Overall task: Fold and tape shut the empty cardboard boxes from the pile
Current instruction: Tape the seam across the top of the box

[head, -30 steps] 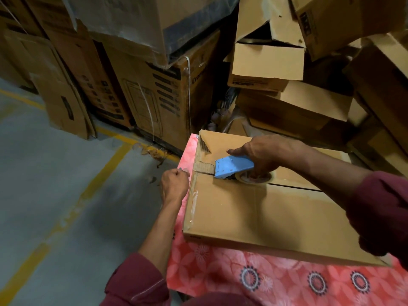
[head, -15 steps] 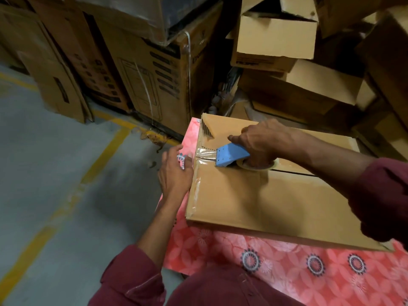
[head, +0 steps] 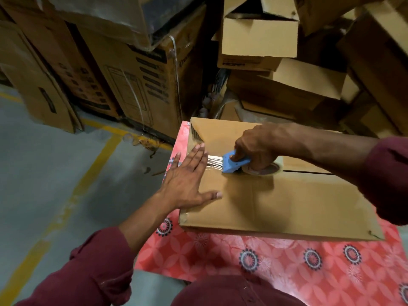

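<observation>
Because the left hand (head: 187, 180) lies flat with straight fingers over the tape's (head: 215, 161) start at the left end of the cardboard box (head: 276, 204), which sits on the pink-clothed table (head: 287, 261), any lift of that palm could let the end peel; the right hand (head: 258, 151) grips the blue tape dispenser (head: 236, 164) on the centre seam, and a skewed pull rightward might drift off the still-open gap, or wrinkle the strip

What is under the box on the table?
A red flowered cloth lies under the box and shows at its near and left edges. The box covers the rest of the cloth, so nothing else beneath it can be seen.
</observation>
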Demonstrator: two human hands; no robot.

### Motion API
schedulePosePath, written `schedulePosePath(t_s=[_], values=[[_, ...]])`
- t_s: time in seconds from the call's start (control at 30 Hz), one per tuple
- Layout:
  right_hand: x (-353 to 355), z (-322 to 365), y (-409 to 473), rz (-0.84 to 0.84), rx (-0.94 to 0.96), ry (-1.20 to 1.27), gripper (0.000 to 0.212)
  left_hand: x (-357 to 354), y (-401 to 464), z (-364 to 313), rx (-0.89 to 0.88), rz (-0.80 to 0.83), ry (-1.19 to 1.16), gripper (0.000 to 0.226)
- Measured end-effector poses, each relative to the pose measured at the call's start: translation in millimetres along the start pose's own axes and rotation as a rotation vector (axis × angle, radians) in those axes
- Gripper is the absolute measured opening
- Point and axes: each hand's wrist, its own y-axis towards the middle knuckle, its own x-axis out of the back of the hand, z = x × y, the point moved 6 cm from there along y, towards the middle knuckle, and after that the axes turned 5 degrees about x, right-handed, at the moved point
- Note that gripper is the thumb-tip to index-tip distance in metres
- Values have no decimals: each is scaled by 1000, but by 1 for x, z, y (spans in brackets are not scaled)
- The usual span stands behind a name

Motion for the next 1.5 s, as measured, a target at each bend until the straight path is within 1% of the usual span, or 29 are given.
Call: schedulePosePath(t_s=[0.1, 0.17, 0.3, 0.4, 0.47, 0.53, 0.57, 0.63, 0.73, 0.83, 0.97, 1.13, 1.23, 1.33, 1.5], values=[[-29, -18, -25, 50, -44, 39, 53, 1, 0, 2, -3, -11, -11, 126], [-43, -28, -40, 48, -75, 68, 55, 1, 0, 0, -4, 5, 2, 125], [-48, -30, -44, -1, -73, 37, 57, 4, 2, -8, -2, 41, 70, 126], [-50, -36, -41, -62, -51, 42, 59, 12, 2, -15, 41, 66, 167, 132], [-53, -42, -42, -104, -42, 108, 59, 11, 7, -44, -17, 104, 192, 133], [-56, -45, -45, -124, -25, 175, 61, 2, 14, -87, -112, 150, 143, 132], [-56, -45, -47, -132, -22, 188, 62, -2, 17, -102, -116, 155, 94, 131], [-54, -46, -50, -191, -7, 197, 63, -4, 21, -112, -78, 110, 34, 125], [-49, -43, -50, -304, 26, 206, 64, -6, 9, -96, -112, 42, 48, 118], [-43, -25, -41, -287, 79, 161, 55, -2, -4, -67, -167, 13, 61, 113], [-33, 4, -21, -282, 130, 96, 51, 4, -19, -33, -204, 53, 139, 108], [-37, 7, -11, -258, 59, 59, 43, 4, -20, -32, -213, 52, 144, 108], [-41, -3, -18, -220, 40, 88, 51, 3, -18, -38, -218, 24, 127, 109], [-52, -6, -22, -206, 43, 99, 59, 0, -17, -39, -207, 63, 132, 109], [-58, -8, -28, -233, 23, 114, 59, 0, -16, -39, -195, 82, 133, 110]])
